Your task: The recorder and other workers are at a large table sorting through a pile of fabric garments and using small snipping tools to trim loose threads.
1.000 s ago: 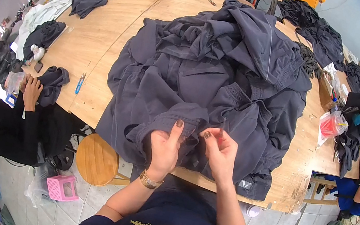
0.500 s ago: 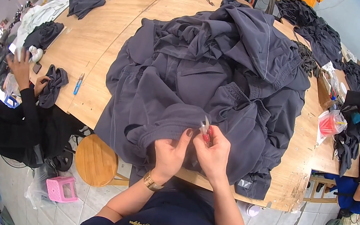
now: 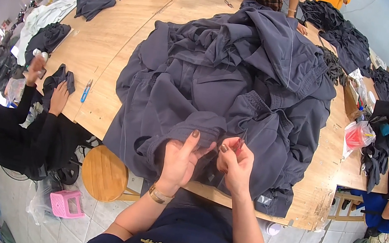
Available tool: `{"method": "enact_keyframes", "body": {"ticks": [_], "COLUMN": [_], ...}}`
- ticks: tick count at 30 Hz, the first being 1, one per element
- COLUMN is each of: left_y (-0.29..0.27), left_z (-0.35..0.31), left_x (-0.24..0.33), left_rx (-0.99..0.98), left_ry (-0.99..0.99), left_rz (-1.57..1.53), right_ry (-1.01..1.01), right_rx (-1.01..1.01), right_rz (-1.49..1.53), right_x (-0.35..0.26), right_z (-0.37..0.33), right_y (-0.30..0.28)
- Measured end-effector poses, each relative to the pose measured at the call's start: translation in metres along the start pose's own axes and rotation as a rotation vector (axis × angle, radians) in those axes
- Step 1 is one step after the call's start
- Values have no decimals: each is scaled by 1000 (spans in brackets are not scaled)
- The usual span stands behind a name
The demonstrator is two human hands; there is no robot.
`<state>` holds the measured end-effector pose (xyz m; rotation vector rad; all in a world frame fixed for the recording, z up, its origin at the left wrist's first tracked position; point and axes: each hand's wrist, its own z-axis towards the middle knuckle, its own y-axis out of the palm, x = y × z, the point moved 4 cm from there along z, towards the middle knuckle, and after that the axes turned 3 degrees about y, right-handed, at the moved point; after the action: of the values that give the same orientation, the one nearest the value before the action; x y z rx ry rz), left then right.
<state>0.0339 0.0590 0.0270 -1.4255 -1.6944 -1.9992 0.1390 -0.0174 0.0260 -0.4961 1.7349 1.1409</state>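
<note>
Wooden table (image 3: 121, 35), gold-lettered shirt (image 3: 185, 234): right grip (image 3: 236, 168) clasps red snips (image 3: 238, 145), left grip (image 3: 178, 163) unclear.

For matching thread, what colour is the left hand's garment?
Dark grey garment, best in head view.

Red snips (image 3: 238, 146) (handles mostly) out of sight within the right hand (image 3: 237, 168)

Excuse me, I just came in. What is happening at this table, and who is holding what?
The person wearing the camera has a dark grey garment in front of them, beside a large pile of similar cloth on the wooden table. Their left hand is at the garment's gathered edge; their right hand grips small red-handled snips, blades pointing up. To the left, a co-worker has one hand on another dark garment.
</note>
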Motion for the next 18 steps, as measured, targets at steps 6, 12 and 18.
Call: {"method": "enact_keyframes", "body": {"ticks": [6,12,18], "left_y": [-4,-8,-3], "left_z": [2,2,0], "left_x": [5,5,7], "left_rx": [-22,-11,-37], "left_ry": [-55,36,75], "left_rz": [-80,-10,6], "right_ry": [-396,-560,-623], "right_rx": [121,130,138], "right_rz": [-827,-1235,-1340], "right_x": [-8,-12,-14], "right_z": [-4,-7,-7], "right_y": [-3,8,10]}}
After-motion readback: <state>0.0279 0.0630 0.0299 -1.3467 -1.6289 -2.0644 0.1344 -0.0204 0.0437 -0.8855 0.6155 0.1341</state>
